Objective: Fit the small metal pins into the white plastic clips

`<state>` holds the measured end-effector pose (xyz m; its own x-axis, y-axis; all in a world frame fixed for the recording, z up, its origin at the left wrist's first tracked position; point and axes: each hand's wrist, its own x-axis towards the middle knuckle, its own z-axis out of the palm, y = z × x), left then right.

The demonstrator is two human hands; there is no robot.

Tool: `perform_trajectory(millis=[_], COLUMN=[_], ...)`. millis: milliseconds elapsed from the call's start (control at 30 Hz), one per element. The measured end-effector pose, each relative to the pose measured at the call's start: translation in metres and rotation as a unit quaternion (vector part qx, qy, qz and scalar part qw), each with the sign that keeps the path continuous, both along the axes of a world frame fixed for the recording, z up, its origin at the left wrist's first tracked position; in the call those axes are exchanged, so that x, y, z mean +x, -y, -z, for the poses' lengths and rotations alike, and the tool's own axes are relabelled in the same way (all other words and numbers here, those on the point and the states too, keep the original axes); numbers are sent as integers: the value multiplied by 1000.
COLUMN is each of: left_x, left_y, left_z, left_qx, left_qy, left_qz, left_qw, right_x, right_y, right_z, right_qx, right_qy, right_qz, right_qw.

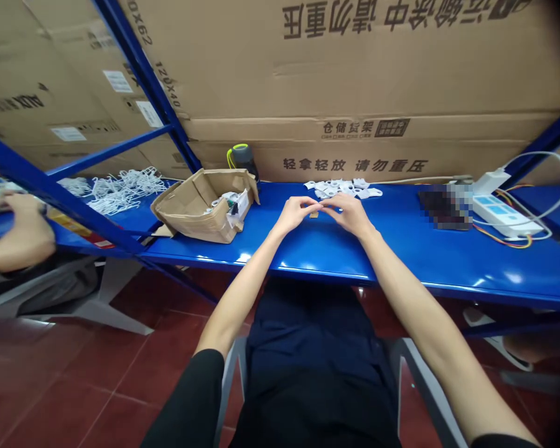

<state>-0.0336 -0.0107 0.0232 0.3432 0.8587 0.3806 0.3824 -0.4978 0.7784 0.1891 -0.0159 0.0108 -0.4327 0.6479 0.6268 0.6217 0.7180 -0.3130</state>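
My left hand [295, 214] and my right hand [348, 213] hover close together over the glossy blue shelf top [382, 258], their fingertips pinched and almost meeting. Whatever lies between the fingertips is too small to make out. Just below them, a small tan piece [313, 215] sits on the shelf. A heap of flat white plastic parts [343, 189] lies just beyond my hands. To the left stands a torn cardboard box [191, 214] holding small white items.
Tangled white plastic strands [124, 191] lie left of the box, and a dark bottle [244, 160] stands behind it. To the right are a pixelated object [443, 208] and a white power strip [506, 214] with wires. A co-worker's arm [23, 233] shows at far left, beyond a blue upright [60, 199].
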Motion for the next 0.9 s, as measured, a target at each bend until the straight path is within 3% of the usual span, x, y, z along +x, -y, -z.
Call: perform_trajectory(millis=[100,233,467,667,900], left_x=[-12,-24,-16,-12,-42], left_y=[-3,-1,12,15,36], left_z=[8,17,19,13,8], left_qx=[1,74,124,116,131], left_qy=[-10,-85,-250,-279,-269], left_qz=[-19,-53,-83,-110,-138], left_qw=[1000,992,957,947,944], right_x=[5,21,33,32,33], right_y=[-3,-10,-12,-11,-13], right_z=[-1,1,4,6,7], right_qx=[-3,-27,-77,-106,-60], right_qy=[32,86,109,119,56], right_qz=[40,151,292,316,326], right_qw=[999,984,947,935,942])
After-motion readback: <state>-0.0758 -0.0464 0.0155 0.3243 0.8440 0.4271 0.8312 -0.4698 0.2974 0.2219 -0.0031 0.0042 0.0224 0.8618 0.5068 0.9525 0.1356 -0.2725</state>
